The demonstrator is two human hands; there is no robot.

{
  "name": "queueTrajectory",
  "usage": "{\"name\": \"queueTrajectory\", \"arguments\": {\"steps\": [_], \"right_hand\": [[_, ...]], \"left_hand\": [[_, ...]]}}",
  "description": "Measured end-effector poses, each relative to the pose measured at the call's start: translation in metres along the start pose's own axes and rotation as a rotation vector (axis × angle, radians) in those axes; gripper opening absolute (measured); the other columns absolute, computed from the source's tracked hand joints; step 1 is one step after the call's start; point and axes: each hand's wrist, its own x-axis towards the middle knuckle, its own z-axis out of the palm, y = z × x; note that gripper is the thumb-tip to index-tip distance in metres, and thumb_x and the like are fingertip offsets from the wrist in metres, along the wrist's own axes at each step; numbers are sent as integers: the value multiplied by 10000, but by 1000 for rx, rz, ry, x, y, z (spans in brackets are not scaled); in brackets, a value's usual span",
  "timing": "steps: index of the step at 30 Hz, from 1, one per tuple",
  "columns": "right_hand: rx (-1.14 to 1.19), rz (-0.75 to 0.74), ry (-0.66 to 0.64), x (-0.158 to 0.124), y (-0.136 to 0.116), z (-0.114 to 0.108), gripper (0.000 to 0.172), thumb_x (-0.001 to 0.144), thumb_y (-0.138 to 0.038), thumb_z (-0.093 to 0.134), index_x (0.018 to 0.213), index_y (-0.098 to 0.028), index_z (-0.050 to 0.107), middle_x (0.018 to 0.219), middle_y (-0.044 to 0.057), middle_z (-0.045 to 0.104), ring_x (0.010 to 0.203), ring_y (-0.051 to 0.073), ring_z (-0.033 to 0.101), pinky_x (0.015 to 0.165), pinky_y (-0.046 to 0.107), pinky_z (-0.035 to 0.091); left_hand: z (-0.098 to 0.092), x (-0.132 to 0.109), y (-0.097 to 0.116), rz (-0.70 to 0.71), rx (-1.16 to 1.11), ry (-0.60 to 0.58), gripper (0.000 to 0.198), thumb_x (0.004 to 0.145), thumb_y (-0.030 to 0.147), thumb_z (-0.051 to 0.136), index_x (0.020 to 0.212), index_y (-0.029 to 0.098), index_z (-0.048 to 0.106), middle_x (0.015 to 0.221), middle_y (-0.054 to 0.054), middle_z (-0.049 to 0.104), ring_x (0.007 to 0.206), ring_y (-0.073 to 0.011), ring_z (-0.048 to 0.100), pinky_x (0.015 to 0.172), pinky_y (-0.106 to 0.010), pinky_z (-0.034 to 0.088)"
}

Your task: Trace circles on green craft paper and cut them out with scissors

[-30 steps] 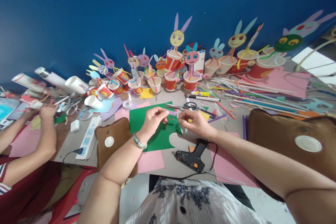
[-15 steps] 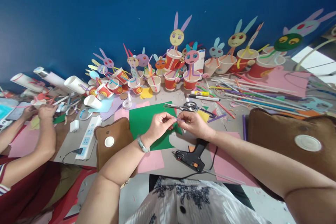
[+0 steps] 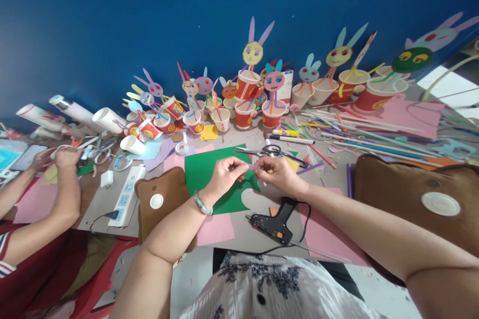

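My left hand [image 3: 223,175] and my right hand [image 3: 277,174] meet over a green paper sheet [image 3: 209,174] on the table. Both pinch the ends of a small pale purple paper strip [image 3: 253,167] stretched between their fingertips. A green bracelet circles my left wrist. Black-handled scissors [image 3: 271,151] lie just behind my hands. A black hot glue gun [image 3: 275,222] rests on the table below my right wrist.
Several paper cups with paper rabbit figures [image 3: 252,82] stand along the blue wall. Coloured straws and strips [image 3: 352,134] lie at the right. Brown bear-shaped cushions [image 3: 415,199] flank me. A white power strip [image 3: 125,197] lies left. Another person's hands [image 3: 62,157] work at the far left.
My hands came together from slightly apart and now pinch the purple strip between them, lifted a little. The person at left shifted their hands slightly.
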Motion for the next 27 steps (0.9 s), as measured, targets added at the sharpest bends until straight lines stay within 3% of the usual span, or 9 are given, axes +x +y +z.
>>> {"name": "queueTrajectory", "arguments": {"steps": [14, 20, 27], "right_hand": [[7, 6, 72, 2, 6, -4, 136, 749, -301, 602, 690, -179, 618, 616, 24, 651, 571, 145, 561, 551, 259, 436], [92, 54, -13, 2, 3, -6, 307, 768, -456, 696, 831, -160, 649, 659, 31, 662, 560, 139, 562, 529, 256, 448], [52, 11, -10, 0, 3, -3, 395, 843, -559, 646, 741, -179, 623, 622, 16, 623, 546, 123, 526, 520, 248, 424]], "left_hand": [[-5, 4, -3, 11, -55, 71, 339, 724, 457, 796, 745, 145, 663, 555, 28, 608, 500, -85, 559, 505, -209, 469], [-4, 3, -3, 3, -55, 34, 348, 722, 464, 801, 729, 148, 656, 550, 26, 603, 497, -90, 554, 505, -219, 469], [2, 1, -6, -71, -61, -52, 393, 686, 480, 826, 772, 140, 648, 566, 21, 615, 502, -91, 556, 507, -216, 465]]}}
